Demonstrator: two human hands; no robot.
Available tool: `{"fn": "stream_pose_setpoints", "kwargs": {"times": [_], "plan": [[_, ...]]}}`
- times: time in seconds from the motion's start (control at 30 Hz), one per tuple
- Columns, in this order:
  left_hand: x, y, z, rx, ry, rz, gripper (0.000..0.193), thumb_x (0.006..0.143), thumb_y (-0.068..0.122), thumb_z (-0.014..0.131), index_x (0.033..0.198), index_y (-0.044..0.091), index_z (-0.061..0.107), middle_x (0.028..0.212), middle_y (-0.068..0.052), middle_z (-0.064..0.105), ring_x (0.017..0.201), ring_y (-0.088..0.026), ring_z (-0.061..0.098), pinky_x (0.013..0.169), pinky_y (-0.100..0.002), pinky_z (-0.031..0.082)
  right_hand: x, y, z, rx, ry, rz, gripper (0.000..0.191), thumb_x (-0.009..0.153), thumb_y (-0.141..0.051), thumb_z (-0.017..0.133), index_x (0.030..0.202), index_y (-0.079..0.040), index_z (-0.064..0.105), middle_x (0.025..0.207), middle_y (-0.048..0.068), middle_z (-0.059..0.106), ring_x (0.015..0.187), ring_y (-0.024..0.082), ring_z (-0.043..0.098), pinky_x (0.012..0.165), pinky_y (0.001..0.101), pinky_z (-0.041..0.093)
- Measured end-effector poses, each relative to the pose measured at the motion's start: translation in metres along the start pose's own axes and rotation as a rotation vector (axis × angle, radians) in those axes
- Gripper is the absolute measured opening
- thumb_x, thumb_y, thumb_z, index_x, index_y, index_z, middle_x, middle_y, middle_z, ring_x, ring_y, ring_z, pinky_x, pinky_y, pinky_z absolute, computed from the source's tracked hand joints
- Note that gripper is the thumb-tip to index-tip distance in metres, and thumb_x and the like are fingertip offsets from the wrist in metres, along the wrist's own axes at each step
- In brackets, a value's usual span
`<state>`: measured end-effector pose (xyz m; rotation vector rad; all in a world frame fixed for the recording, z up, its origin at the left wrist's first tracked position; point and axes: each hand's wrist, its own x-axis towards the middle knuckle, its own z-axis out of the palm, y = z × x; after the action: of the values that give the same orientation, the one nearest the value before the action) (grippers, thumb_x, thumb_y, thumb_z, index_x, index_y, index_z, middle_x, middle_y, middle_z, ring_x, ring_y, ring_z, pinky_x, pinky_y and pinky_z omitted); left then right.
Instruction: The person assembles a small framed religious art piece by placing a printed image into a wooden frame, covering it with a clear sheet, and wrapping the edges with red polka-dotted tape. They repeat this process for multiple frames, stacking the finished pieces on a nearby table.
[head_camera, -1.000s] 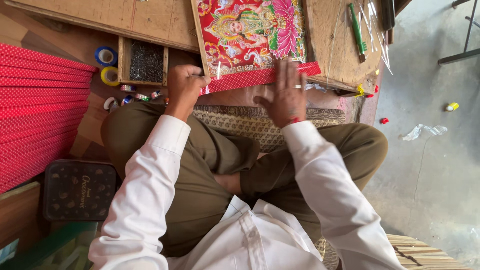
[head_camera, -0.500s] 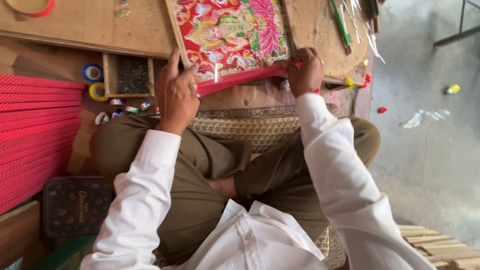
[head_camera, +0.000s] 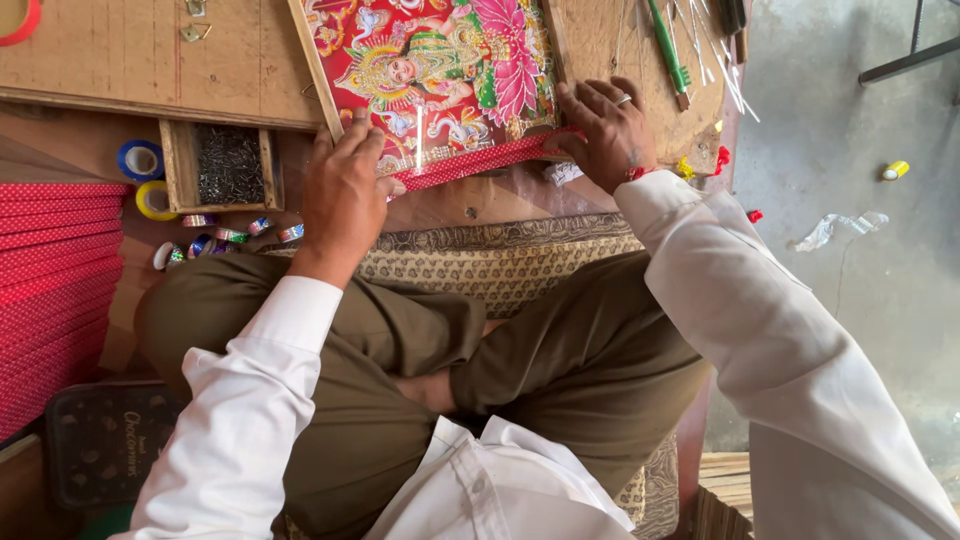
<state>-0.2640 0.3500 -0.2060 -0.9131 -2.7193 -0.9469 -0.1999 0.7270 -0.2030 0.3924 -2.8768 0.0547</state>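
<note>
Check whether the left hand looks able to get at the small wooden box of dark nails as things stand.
Probably yes. The left hand rests on the picture's red strip, right beside the open-topped wooden box, with nothing lying between them.

Nail tray (head_camera: 228, 165) and tape rolls (head_camera: 140, 160) crowd left; green tool (head_camera: 668, 45) blocks right; bare board (head_camera: 130, 50) far-left.

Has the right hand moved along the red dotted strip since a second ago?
Yes. The right hand slid rightward along the red dotted strip, from nearer its middle to its right end, by the picture's corner.
</note>
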Motion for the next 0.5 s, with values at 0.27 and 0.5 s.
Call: {"fn": "stream_pose_setpoints", "kwargs": {"times": [0.27,0.5], "plan": [[0.004,0.019,0.001,0.062,0.046,-0.09,0.07,0.069,0.031,0.094,0.124,-0.006,0.068,0.149,-0.022,0.053,0.131,-0.051,0.05,0.106,-0.054,0.045,0.011,-0.022,-0.019,-0.001,0.074,-0.006,0.08,0.087,-0.056,0.083,0.137,0.004,0.063,0.126,0.024,0.068,0.123,0.04,0.061,0.11,0.0516,0.039],[0.007,0.037,0.018,0.196,0.159,-0.146,0.07,0.07,0.043,0.095,0.112,-0.003,0.064,0.147,-0.018,0.05,0.127,-0.056,0.049,0.104,-0.059,0.046,0.016,-0.03,-0.014,0.037,0.14,0.044,0.08,0.085,-0.056,0.085,0.133,0.004,0.065,0.119,0.02,0.07,0.118,0.038,0.063,0.109,0.0507,0.042]]}}
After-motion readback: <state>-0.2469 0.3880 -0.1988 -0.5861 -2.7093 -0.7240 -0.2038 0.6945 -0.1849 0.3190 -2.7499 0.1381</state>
